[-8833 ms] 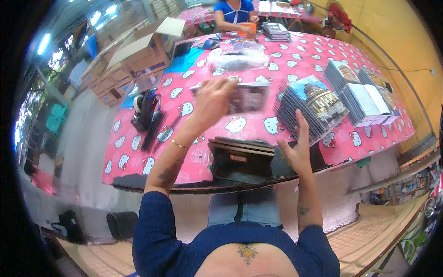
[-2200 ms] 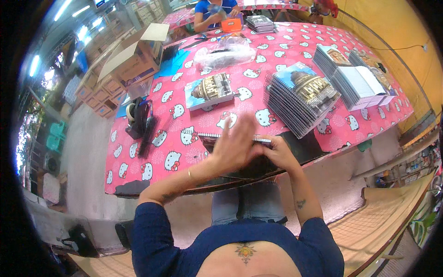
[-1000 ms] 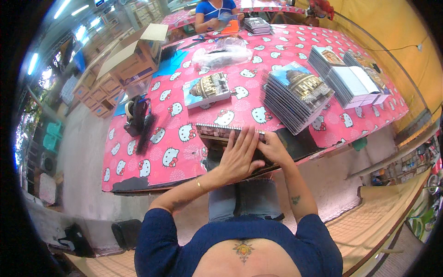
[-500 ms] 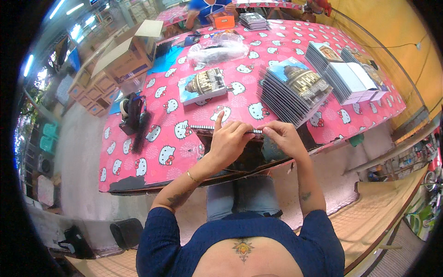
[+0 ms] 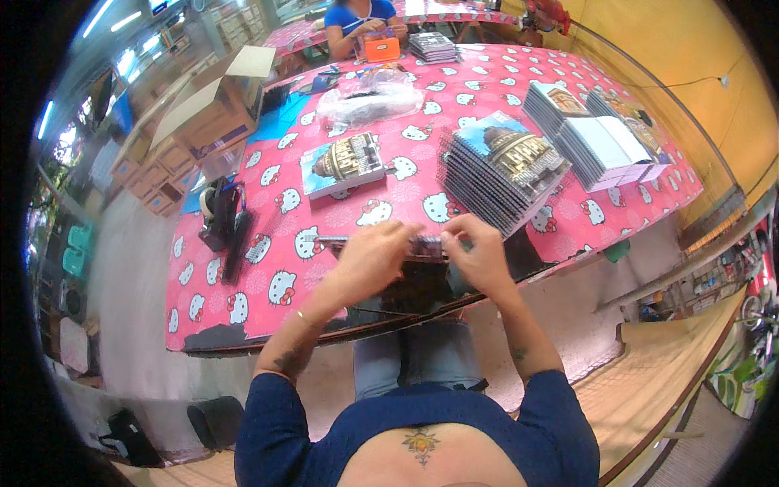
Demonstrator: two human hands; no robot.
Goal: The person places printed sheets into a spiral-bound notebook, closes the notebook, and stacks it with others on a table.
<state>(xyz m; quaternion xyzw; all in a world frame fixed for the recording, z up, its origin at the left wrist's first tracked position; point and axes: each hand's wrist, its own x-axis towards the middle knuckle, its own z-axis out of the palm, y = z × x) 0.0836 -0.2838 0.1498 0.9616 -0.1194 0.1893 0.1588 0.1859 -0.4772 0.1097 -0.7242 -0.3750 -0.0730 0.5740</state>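
At the near table edge, a dark notebook (image 5: pixel 428 248) with a row of binding loops stands tilted between my hands, its top edge toward me. My left hand (image 5: pixel 369 256) is bent over that bound edge, fingers curled on it and their tips blurred. On the edge's right end, my right hand (image 5: pixel 477 253) pinches with thumb and forefinger. Both hands hide much of the notebook. Just beyond lies a small pile of notebooks (image 5: pixel 344 166) with a domed building on the cover. A tall stack of spiral notebooks (image 5: pixel 511 166) rises to the right.
More notebook stacks (image 5: pixel 600 146) stand at the far right. A tape dispenser (image 5: pixel 217 215) and black binding strips (image 5: pixel 236 247) lie left. Clear plastic (image 5: pixel 369 104) and cardboard boxes (image 5: pixel 203 114) are farther back. A person (image 5: pixel 357 24) sits across the pink patterned table (image 5: pixel 284 243), near an orange box (image 5: pixel 381 49).
My left hand has slid slightly left along the bound edge, its raised thumb lowered. My right hand still pinches the right end. The view has shifted a little.
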